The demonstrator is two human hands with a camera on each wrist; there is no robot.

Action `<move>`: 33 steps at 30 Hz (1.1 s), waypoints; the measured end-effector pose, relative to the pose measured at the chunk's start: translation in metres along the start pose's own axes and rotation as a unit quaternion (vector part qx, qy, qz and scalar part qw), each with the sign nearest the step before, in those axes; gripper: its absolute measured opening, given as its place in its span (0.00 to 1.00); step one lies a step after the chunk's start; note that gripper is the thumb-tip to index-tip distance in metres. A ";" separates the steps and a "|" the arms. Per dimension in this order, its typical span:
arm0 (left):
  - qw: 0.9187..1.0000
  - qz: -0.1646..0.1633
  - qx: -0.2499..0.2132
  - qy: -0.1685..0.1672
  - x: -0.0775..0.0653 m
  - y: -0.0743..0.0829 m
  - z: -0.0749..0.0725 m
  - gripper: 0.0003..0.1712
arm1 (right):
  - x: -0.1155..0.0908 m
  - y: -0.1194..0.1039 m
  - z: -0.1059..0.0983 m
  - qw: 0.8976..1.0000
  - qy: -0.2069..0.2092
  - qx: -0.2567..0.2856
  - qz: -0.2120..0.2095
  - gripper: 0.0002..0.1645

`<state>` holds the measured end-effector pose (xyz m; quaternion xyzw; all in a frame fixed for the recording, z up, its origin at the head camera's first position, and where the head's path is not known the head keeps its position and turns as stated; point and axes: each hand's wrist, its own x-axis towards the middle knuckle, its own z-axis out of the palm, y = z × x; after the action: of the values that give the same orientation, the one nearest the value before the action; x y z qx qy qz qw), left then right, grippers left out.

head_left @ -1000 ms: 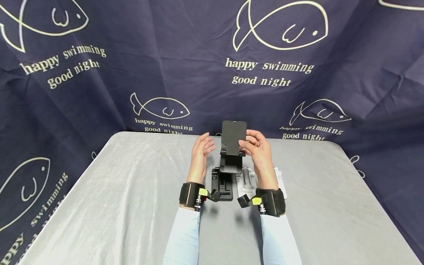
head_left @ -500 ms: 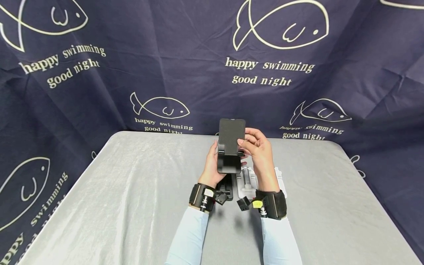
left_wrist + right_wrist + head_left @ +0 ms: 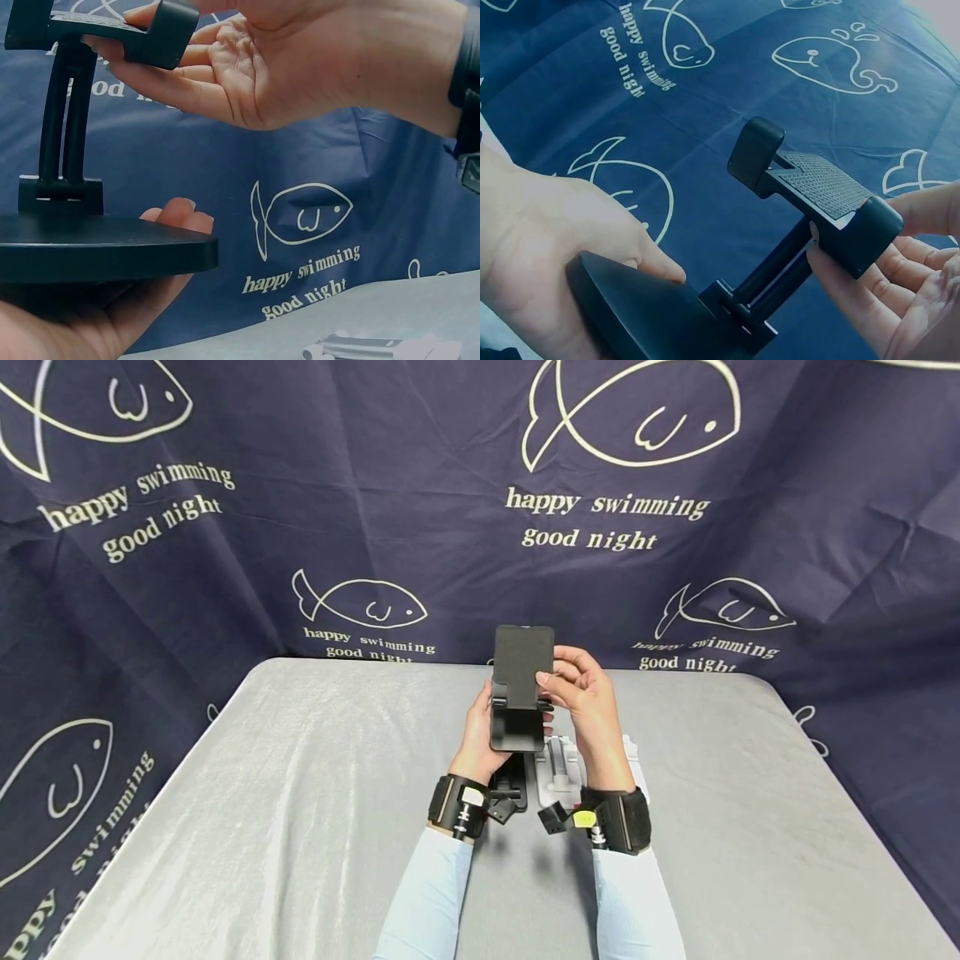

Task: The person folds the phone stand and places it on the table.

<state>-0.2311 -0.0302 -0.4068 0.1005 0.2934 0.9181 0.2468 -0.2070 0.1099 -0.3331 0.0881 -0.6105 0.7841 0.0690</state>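
A black phone stand (image 3: pixel 523 656) is held up off the table, unfolded. My left hand (image 3: pixel 480 739) grips its flat base (image 3: pixel 112 247) from below, with fingertips showing past the far edge. Two parallel arms (image 3: pixel 776 266) rise from the base to a cradle with a textured pad (image 3: pixel 825 184) and two lips. At the cradle's side, my right hand (image 3: pixel 588 706) pinches the plate between thumb and fingers; the thumb lies on the near face in the head view.
On the grey cloth-covered table (image 3: pixel 337 810), a folded black stand (image 3: pixel 512 781) lies partly hidden below the left hand. Beside it is a white-grey stand (image 3: pixel 557 772), and another white piece (image 3: pixel 636 768) shows behind the right wrist. A dark blue fish-print curtain (image 3: pixel 465 527) hangs behind.
My left hand has moved right from beside the stand and taken hold of its base. The stand has shifted slightly left and up; the right hand keeps its pinch.
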 end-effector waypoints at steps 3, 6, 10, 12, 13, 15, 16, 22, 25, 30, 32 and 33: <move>1.000 0.002 0.000 -0.008 0.000 0.000 -0.001 0.35 | 0.000 0.001 -0.001 1.000 -0.003 -0.025 -0.011 0.19; 1.000 0.002 -0.003 -0.019 0.000 0.000 -0.001 0.35 | 0.001 0.002 -0.003 0.997 0.003 -0.067 -0.024 0.23; 1.000 0.005 -0.003 -0.004 -0.002 0.000 0.000 0.32 | 0.003 0.007 -0.004 0.995 -0.021 -0.100 -0.019 0.34; 1.000 0.004 -0.001 0.004 -0.002 0.001 0.002 0.31 | 0.004 0.010 -0.004 0.993 -0.050 -0.105 -0.003 0.39; 1.000 0.003 0.001 0.009 -0.003 0.001 0.002 0.31 | 0.005 0.012 -0.003 0.992 -0.066 -0.104 0.003 0.41; 1.000 0.001 0.004 0.012 -0.003 0.002 0.003 0.31 | 0.005 0.016 -0.003 0.990 -0.087 -0.106 0.012 0.42; 1.000 -0.001 0.005 0.012 -0.003 0.002 0.003 0.31 | 0.005 0.017 -0.003 0.990 -0.094 -0.106 0.015 0.41; 1.000 -0.004 0.006 0.019 -0.003 0.002 0.002 0.32 | 0.006 0.021 -0.004 0.989 -0.095 -0.110 0.020 0.34; 1.000 -0.002 0.002 0.015 -0.002 0.001 0.000 0.32 | 0.007 0.022 -0.004 0.990 -0.086 -0.113 0.022 0.33; 1.000 -0.002 0.002 0.013 0.000 0.000 -0.002 0.32 | 0.008 0.022 -0.005 0.991 -0.073 -0.115 0.021 0.31; 1.000 -0.004 0.003 0.019 0.000 0.000 -0.003 0.32 | 0.009 0.023 -0.005 0.991 -0.072 -0.114 0.018 0.30; 1.000 -0.005 0.003 0.019 0.000 0.000 -0.003 0.32 | 0.009 0.024 -0.005 0.991 -0.072 -0.113 0.016 0.30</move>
<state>-0.2322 -0.0314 -0.4094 0.0821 0.3011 0.9178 0.2452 -0.2216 0.1090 -0.3550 0.1262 -0.7002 0.7023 0.0220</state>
